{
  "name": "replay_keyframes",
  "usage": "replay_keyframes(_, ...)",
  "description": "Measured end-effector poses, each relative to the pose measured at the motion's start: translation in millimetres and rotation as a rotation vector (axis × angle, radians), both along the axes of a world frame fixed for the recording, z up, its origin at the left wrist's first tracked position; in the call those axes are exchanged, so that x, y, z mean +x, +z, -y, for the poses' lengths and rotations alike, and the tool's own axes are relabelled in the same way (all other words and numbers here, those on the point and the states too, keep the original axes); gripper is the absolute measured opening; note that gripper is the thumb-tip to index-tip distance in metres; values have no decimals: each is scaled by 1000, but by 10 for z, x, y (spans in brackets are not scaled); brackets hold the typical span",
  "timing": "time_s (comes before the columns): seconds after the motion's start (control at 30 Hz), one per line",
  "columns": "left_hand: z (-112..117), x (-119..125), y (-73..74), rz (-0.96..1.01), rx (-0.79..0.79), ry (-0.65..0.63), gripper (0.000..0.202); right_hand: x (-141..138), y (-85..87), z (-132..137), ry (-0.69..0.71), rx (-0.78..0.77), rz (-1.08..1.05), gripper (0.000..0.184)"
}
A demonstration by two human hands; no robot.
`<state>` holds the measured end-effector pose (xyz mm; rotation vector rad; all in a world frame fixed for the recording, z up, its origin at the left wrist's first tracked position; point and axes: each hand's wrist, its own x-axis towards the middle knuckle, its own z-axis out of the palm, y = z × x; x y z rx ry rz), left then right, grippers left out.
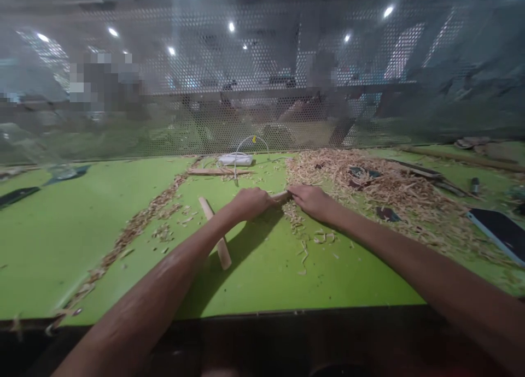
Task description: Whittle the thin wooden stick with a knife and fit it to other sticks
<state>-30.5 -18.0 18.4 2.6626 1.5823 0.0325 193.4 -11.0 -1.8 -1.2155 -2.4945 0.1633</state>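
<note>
My left hand [251, 202] is closed around one end of a short wooden stick [281, 195] at the middle of the green table [82, 224]. My right hand [310, 199] is closed on the stick's other end, close to the left hand. Only a small piece of the stick shows between the two fists. Whether the right hand also holds a tool is hidden. A second, longer wooden stick [215, 232] lies on the table just under my left forearm.
A heap of wood shavings [369, 188] covers the table to the right, and a thin trail of shavings [135, 229] runs to the left. A white device with a cable [234, 159] and a flat wooden piece [213, 171] lie behind. A perforated screen [262, 76] closes the back. Dark flat objects [498, 229] lie at right.
</note>
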Motion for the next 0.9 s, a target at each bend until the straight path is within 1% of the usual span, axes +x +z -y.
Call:
replay_keyframes(0.1,7,-2,-9,16,12,35,31,-29,2,29,119,-8,-42,45)
replay_keyframes(0.13,12,0,-9,24,7,45,32,-28,5,31,129,-32,-53,45)
replay_keyframes(0.17,17,4,-5,31,-3,47,32,-21,7,28,109,-58,-51,45)
replay_keyframes(0.23,26,15,16,25,-45,50,32,-3,12,21,15,-71,-44,45)
replay_keyframes(0.3,35,31,47,-16,-90,56,36,-12,10,34,-17,-53,-45,45)
replay_keyframes(0.43,60,60,93,-109,-80,77,39,-57,13,80,129,-31,-51,44)
replay_keyframes(0.47,64,64,101,-120,-70,71,39,-41,19,72,124,-37,-42,45)
replay_keyframes(0.57,66,77,119,-110,-83,44,41,50,31,-1,-24,-37,-6,44)
replay_keyframes(0.63,63,85,123,-87,-110,59,46,75,23,-33,-61,-15,2,42)
replay_keyframes(0.7,66,91,113,-87,-110,86,50,43,7,-19,9,11,-4,42)
replay_keyframes(0.77,73,92,91,-106,-76,83,49,-6,-3,17,100,24,-13,43)
replay_keyframes(0.8,76,91,78,-114,-57,72,48,-19,-4,31,121,28,-13,43)
replay_keyframes(0.83,76,88,66,-116,-48,64,48,-20,-1,37,118,32,-11,43)
replay_keyframes(0.9,64,81,51,-107,-55,45,50,7,5,22,65,48,-6,43)
